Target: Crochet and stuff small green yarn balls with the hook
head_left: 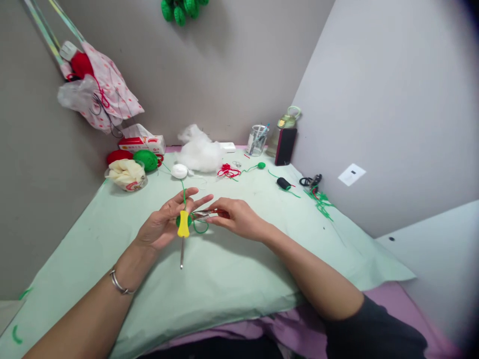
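My left hand (164, 219) holds a small green crocheted piece (179, 220), with its fingers partly curled round it and green yarn running up past the fingertips. A crochet hook with a yellow handle (183, 224) lies across that piece, its metal shaft pointing down toward me. In my right hand (234, 217), closed at the fingers, is a small metal tool (202, 214) that looks like little scissors; its tip is beside the green piece. A loop of green yarn (201, 230) hangs just below the tool.
Along the back are white stuffing (200, 152), a tissue box (144, 143), a bowl of cream yarn (127, 174), a green ball (145, 160), red yarn (228, 171), a cup of pens (257, 140) and a phone (286, 146). Green scraps (321, 202) lie at right.
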Tool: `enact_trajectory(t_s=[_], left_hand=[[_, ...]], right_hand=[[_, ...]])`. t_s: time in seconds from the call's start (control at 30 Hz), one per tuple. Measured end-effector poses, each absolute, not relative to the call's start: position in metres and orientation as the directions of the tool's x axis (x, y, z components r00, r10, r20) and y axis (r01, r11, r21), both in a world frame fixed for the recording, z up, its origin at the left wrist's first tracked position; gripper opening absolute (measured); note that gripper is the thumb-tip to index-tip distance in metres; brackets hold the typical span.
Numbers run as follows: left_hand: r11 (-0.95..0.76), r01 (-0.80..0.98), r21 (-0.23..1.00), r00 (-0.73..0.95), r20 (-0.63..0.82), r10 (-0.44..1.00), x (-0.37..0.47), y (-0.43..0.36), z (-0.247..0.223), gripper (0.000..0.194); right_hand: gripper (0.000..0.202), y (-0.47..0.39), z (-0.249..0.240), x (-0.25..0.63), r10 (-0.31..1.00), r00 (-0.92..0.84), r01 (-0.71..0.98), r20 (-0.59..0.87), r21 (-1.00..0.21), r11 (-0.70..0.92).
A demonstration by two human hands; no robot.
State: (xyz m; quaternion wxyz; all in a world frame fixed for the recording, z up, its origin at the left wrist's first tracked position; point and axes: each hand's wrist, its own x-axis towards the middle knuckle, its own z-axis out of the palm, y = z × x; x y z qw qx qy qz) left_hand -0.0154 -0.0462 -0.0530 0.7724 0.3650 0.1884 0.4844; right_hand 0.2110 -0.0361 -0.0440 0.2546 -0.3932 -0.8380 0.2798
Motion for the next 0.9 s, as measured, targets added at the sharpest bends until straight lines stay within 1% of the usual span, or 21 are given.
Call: enact_trajectory(t_s=[0.13, 0.3, 0.4, 0.47, 0.57, 0.67, 0.8, 0.9], left_hand=[[0.291, -0.593, 0.751, 0.485, 0.044, 0.873, -0.012, -0.048, -0.053, 0.034], [0.33, -0.583, 0.743, 0.512, 0.02, 0.859, -0.009, -0.049, -0.055, 0.033], [0.348, -0.582, 0.735, 0.513, -0.001, 0.859, -0.008, -0.049, -0.055, 0.035], [0.372, -0.569, 0.734, 0.508, -0.042, 0.86, -0.006, -0.05, -0.055, 0.036], [0.402, -0.559, 0.726, 0.483, -0.109, 0.869, -0.002, -0.05, -0.055, 0.037], [0.393, -0.572, 0.72, 0.435, -0.14, 0.89, 0.002, -0.05, -0.056, 0.032], [0.38, -0.579, 0.721, 0.379, -0.174, 0.909, 0.006, -0.049, -0.058, 0.026], [0.36, -0.588, 0.724, 0.343, -0.179, 0.922, 0.005, -0.047, -0.061, 0.026]], right_hand=[[0.027, -0.037, -0.048, 0.209, 0.768, -0.607, 0.492, 0.206, -0.661, 0.566], [0.023, -0.037, -0.053, 0.207, 0.69, -0.689, 0.431, 0.222, -0.641, 0.636], [0.02, -0.039, -0.054, 0.207, 0.641, -0.741, 0.382, 0.2, -0.659, 0.647], [0.02, -0.04, -0.054, 0.206, 0.615, -0.765, 0.351, 0.19, -0.679, 0.645], [0.02, -0.041, -0.054, 0.205, 0.608, -0.769, 0.319, 0.195, -0.708, 0.631], [0.022, -0.042, -0.055, 0.204, 0.604, -0.772, 0.303, 0.197, -0.721, 0.623], [0.02, -0.044, -0.057, 0.201, 0.604, -0.777, 0.331, 0.177, -0.7, 0.632], [0.02, -0.048, -0.056, 0.2, 0.593, -0.793, 0.352, 0.141, -0.688, 0.635]])
